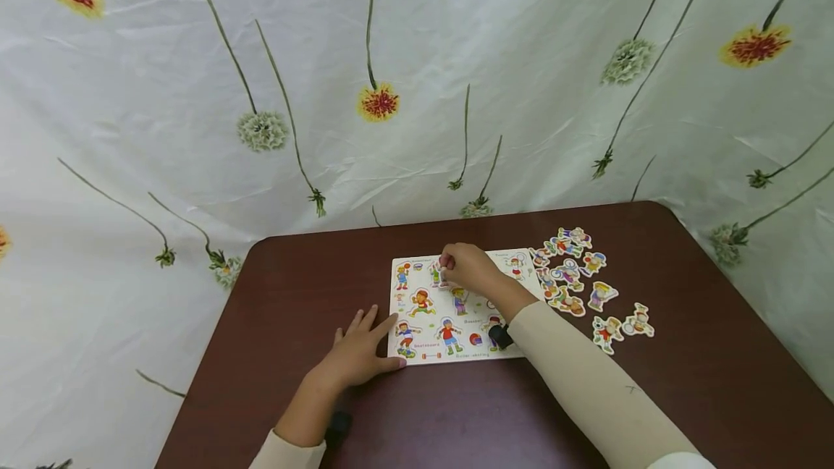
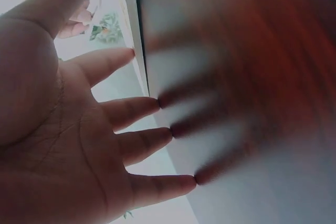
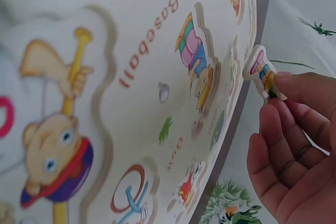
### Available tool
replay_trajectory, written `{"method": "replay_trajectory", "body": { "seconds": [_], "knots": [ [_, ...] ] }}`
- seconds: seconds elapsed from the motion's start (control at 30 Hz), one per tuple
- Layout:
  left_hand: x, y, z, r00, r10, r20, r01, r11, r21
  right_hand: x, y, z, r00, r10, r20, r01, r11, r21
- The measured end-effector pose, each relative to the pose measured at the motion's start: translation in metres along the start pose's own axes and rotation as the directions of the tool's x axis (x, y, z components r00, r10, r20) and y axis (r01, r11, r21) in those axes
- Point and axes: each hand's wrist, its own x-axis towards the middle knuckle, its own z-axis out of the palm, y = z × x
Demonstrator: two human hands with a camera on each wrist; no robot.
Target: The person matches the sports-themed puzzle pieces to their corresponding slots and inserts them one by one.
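A white puzzle board (image 1: 426,324) printed with sports figures lies on the table. My right hand (image 1: 470,270) is over its upper part. In the right wrist view, the thumb and fingertips of that hand pinch a small puzzle piece (image 3: 264,73) showing a figure's colourful legs; the rest of the piece is hidden by the fingers. My left hand (image 1: 357,353) lies with spread fingers at the board's left side, thumb and index fingertip right at its edge. In the left wrist view, the other fingertips (image 2: 190,179) rest on the dark tabletop.
Several loose puzzle pieces (image 1: 567,273) are scattered to the right of the board, some overlapping. The dark brown table (image 1: 313,273) has rounded far corners. Behind it hangs a white curtain (image 1: 423,150) with a flower print.
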Motion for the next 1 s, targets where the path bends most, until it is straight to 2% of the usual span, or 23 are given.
{"method": "replay_trajectory", "body": {
  "seconds": [0.17,0.43,0.77,1.0],
  "knots": [
    [-0.001,-0.002,-0.002,1.0,0.011,0.011,-0.011,1.0,0.018,0.012,-0.002,0.007,1.0,0.008,0.029,-0.008,1.0,0.009],
    [-0.002,-0.001,-0.003,1.0,0.009,0.024,-0.01,0.999,0.051,0.024,-0.003,0.019,0.997,0.057,0.042,-0.054,0.997,-0.06],
    [-0.003,0.001,-0.004,1.0,0.006,0.029,-0.008,0.999,0.044,0.028,-0.002,0.022,0.991,0.108,0.082,-0.1,0.99,-0.099],
    [-0.004,0.001,-0.005,0.999,0.002,0.036,-0.003,0.999,0.036,0.028,0.0,0.023,0.99,0.116,0.083,-0.112,0.992,-0.059]
  ]
}}
